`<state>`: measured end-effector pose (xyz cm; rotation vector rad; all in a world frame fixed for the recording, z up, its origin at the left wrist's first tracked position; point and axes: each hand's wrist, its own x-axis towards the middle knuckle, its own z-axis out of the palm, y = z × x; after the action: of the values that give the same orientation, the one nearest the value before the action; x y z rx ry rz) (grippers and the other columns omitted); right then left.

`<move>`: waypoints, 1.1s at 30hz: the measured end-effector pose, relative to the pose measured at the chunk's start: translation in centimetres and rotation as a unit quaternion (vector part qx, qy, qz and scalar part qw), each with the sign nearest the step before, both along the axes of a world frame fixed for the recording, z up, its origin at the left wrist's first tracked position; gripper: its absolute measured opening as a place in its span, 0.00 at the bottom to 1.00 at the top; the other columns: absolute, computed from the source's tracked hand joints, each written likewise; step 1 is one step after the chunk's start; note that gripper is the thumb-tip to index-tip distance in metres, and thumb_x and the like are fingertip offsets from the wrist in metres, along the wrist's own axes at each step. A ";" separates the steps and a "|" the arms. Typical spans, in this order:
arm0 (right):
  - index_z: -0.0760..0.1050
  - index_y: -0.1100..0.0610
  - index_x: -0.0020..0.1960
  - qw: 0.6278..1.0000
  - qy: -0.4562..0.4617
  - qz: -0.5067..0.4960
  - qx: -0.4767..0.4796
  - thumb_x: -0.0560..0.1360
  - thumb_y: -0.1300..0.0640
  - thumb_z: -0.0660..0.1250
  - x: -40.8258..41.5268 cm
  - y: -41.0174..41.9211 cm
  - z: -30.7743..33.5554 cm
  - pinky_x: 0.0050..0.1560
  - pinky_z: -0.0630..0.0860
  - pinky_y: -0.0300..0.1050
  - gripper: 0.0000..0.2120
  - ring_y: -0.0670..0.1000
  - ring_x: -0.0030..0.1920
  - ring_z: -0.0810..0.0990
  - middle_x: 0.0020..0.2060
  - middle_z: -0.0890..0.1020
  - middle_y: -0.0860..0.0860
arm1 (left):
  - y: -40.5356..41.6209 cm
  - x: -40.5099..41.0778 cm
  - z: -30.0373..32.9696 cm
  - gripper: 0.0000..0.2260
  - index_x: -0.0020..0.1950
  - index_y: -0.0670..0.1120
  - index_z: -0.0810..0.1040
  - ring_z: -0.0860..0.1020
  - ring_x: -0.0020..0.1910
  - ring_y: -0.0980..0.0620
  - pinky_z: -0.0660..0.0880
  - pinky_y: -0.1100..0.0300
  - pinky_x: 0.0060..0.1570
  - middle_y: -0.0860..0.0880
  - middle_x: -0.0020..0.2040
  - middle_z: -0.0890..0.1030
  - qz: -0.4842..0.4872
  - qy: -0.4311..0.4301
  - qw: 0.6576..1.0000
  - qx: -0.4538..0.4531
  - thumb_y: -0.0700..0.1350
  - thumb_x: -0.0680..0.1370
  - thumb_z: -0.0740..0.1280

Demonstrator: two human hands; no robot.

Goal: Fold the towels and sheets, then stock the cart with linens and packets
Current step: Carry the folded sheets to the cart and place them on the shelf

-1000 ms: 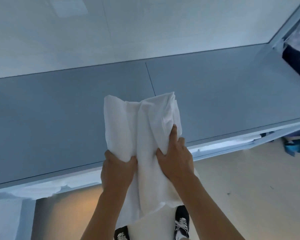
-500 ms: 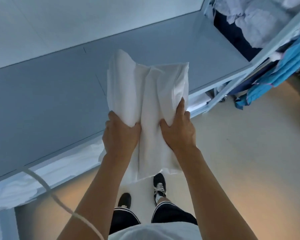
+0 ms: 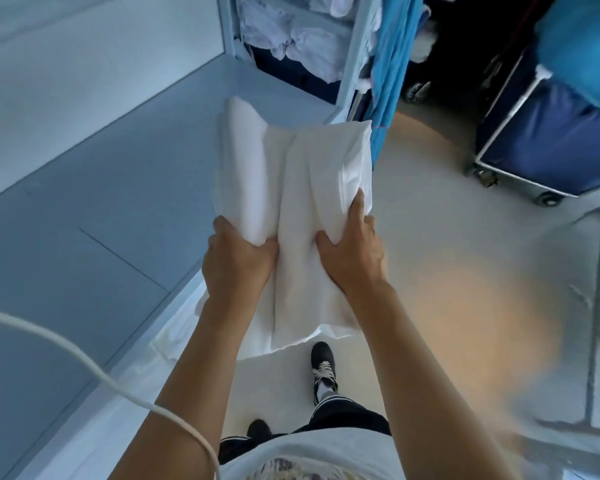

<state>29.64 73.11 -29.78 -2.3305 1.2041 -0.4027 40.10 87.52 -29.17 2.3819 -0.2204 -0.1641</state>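
Observation:
A folded white towel (image 3: 291, 188) hangs in the air in front of me, off the grey table (image 3: 84, 209) and over its right edge. My left hand (image 3: 238, 261) grips the towel's near left part, fingers curled under it. My right hand (image 3: 352, 252) grips its near right part, with the thumb and a finger on top. The towel's lower end droops between my forearms.
A shelf rack (image 3: 291, 39) with crumpled white linens stands at the table's far end, a bright blue cloth (image 3: 388, 64) hanging beside it. A dark blue wheeled cart (image 3: 548, 133) stands at the right on the pale floor. A white cable (image 3: 84, 362) crosses the lower left.
I have turned to the right, carrying the towel off the table. The rack, blue cloth and blue cart have come into view. Both hands keep the same grip.

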 end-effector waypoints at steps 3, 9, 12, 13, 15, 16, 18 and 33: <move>0.43 0.46 0.82 0.999 -0.003 -0.042 -0.006 0.74 0.43 0.67 -2.4 -1.3 0.4 0.51 0.71 0.54 0.45 0.64 0.57 0.78 0.63 0.72 0.56 | -2.3 -1.2 0.3 0.30 0.61 0.43 0.69 0.79 0.52 0.36 0.69 0.51 0.47 0.42 0.53 0.80 -0.039 0.004 0.999 -0.012 0.59 0.68 0.74; 0.42 0.42 0.80 0.994 -0.012 -0.109 -0.010 0.73 0.43 0.67 -6.4 -5.5 0.9 0.48 0.68 0.51 0.45 0.64 0.56 0.78 0.62 0.73 0.56 | -8.0 -3.4 0.6 0.34 0.63 0.45 0.69 0.79 0.54 0.38 0.75 0.47 0.53 0.44 0.54 0.80 -0.109 0.015 0.994 -0.018 0.63 0.67 0.74; 0.40 0.41 0.79 0.990 -0.022 -0.141 -0.015 0.72 0.44 0.67 -8.3 -8.9 0.8 0.48 0.68 0.52 0.46 0.65 0.55 0.77 0.61 0.73 0.56 | -12.3 -4.7 0.0 0.33 0.63 0.45 0.69 0.80 0.54 0.38 0.75 0.47 0.52 0.44 0.54 0.80 -0.136 0.018 0.990 -0.020 0.64 0.67 0.74; 0.39 0.40 0.79 0.988 -0.022 -0.149 -0.018 0.72 0.43 0.67 -8.9 -10.1 0.7 0.48 0.68 0.53 0.47 0.65 0.54 0.77 0.62 0.73 0.56 | -13.8 -5.2 -0.2 0.33 0.62 0.45 0.69 0.80 0.54 0.38 0.74 0.48 0.51 0.44 0.54 0.80 -0.142 0.019 0.989 -0.022 0.64 0.67 0.74; 0.39 0.39 0.79 0.987 -0.016 -0.161 -0.024 0.72 0.43 0.67 -10.3 -12.9 0.4 0.48 0.67 0.53 0.47 0.65 0.55 0.77 0.62 0.73 0.56 | -17.0 -6.3 -0.6 0.34 0.62 0.45 0.70 0.80 0.53 0.38 0.71 0.51 0.48 0.44 0.54 0.80 -0.151 0.023 0.988 -0.022 0.64 0.67 0.75; 0.39 0.39 0.79 0.985 -0.013 -0.167 -0.027 0.72 0.43 0.67 -10.9 -14.4 0.2 0.48 0.66 0.53 0.47 0.65 0.55 0.77 0.62 0.73 0.56 | -18.6 -6.8 -0.8 0.34 0.62 0.45 0.70 0.80 0.53 0.39 0.69 0.52 0.47 0.45 0.53 0.80 -0.154 0.026 0.987 -0.022 0.64 0.66 0.75; 0.41 0.41 0.79 0.984 -0.008 -0.178 -0.021 0.72 0.43 0.67 -12.1 -17.6 -0.2 0.48 0.66 0.52 0.46 0.64 0.55 0.77 0.61 0.74 0.55 | -21.8 -7.8 -1.1 0.34 0.62 0.46 0.70 0.80 0.53 0.39 0.69 0.53 0.46 0.45 0.54 0.80 -0.162 0.032 0.986 -0.019 0.65 0.66 0.74; 0.58 0.53 0.68 0.966 -0.068 -0.240 0.066 0.71 0.48 0.70 -15.3 -35.4 -1.7 0.48 0.66 0.48 0.32 0.62 0.53 0.77 0.56 0.77 0.54 | -40.9 -10.5 0.0 0.26 0.59 0.45 0.69 0.78 0.50 0.39 0.74 0.51 0.47 0.46 0.51 0.78 -0.213 0.016 0.976 0.046 0.58 0.69 0.73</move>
<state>14.30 37.72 -31.44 -1.8515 1.6668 -0.6130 29.55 46.58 -29.15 2.3901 -0.7229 -0.4200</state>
